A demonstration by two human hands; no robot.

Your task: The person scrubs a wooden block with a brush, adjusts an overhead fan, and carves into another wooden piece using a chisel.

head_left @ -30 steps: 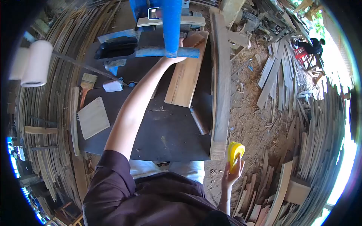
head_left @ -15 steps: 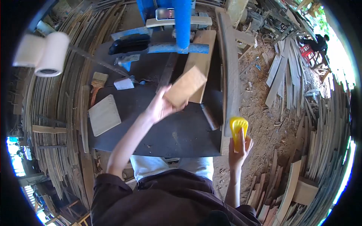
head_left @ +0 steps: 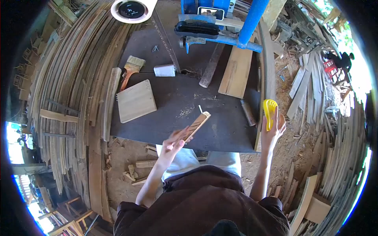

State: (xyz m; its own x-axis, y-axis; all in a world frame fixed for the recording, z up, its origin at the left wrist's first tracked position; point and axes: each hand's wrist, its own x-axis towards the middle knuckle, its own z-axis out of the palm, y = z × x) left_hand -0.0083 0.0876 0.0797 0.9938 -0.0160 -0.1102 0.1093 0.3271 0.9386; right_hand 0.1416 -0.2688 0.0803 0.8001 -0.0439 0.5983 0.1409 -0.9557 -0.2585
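Facing one long, open, black trough (head_left: 197,30) beside the blue painted metal machine (head_left: 254,21), toward the far edge of the dark, flat tabletop (head_left: 165,126) — making out only a dark interior and being unable to tell any contents.

Counting, along the left edge, one pale, four-sided wooden board (head_left: 136,101) and, farther off, one broad paintbrush (head_left: 133,66) with pale bristles and an orange-brown handle. Finding one small whitish block (head_left: 164,71) to the right of the brush. Counting two longer pieces nearer the right edge: one dark, narrow bar (head_left: 212,66) and one light-brown, flat wooden plank (head_left: 237,72), lying apart. Seeing one dull, brownish cylinder (head_left: 248,113) lying between plank and near right corner, and pale shavings (head_left: 185,113) scattering over the middle.

Gripping one slim-looking, brown, dark-striped wooden piece (head_left: 197,125) in the left hand (head_left: 172,145), wrapping fingers around its near end and slanting it away to the right, above the near edge. Clasping one bright-yellow, ridged, plastic-looking object (head_left: 269,114) in the right hand (head_left: 273,131), closing fingers about its lower part by the right edge — holding the wooden piece well apart from that hand, touching it with the left only.
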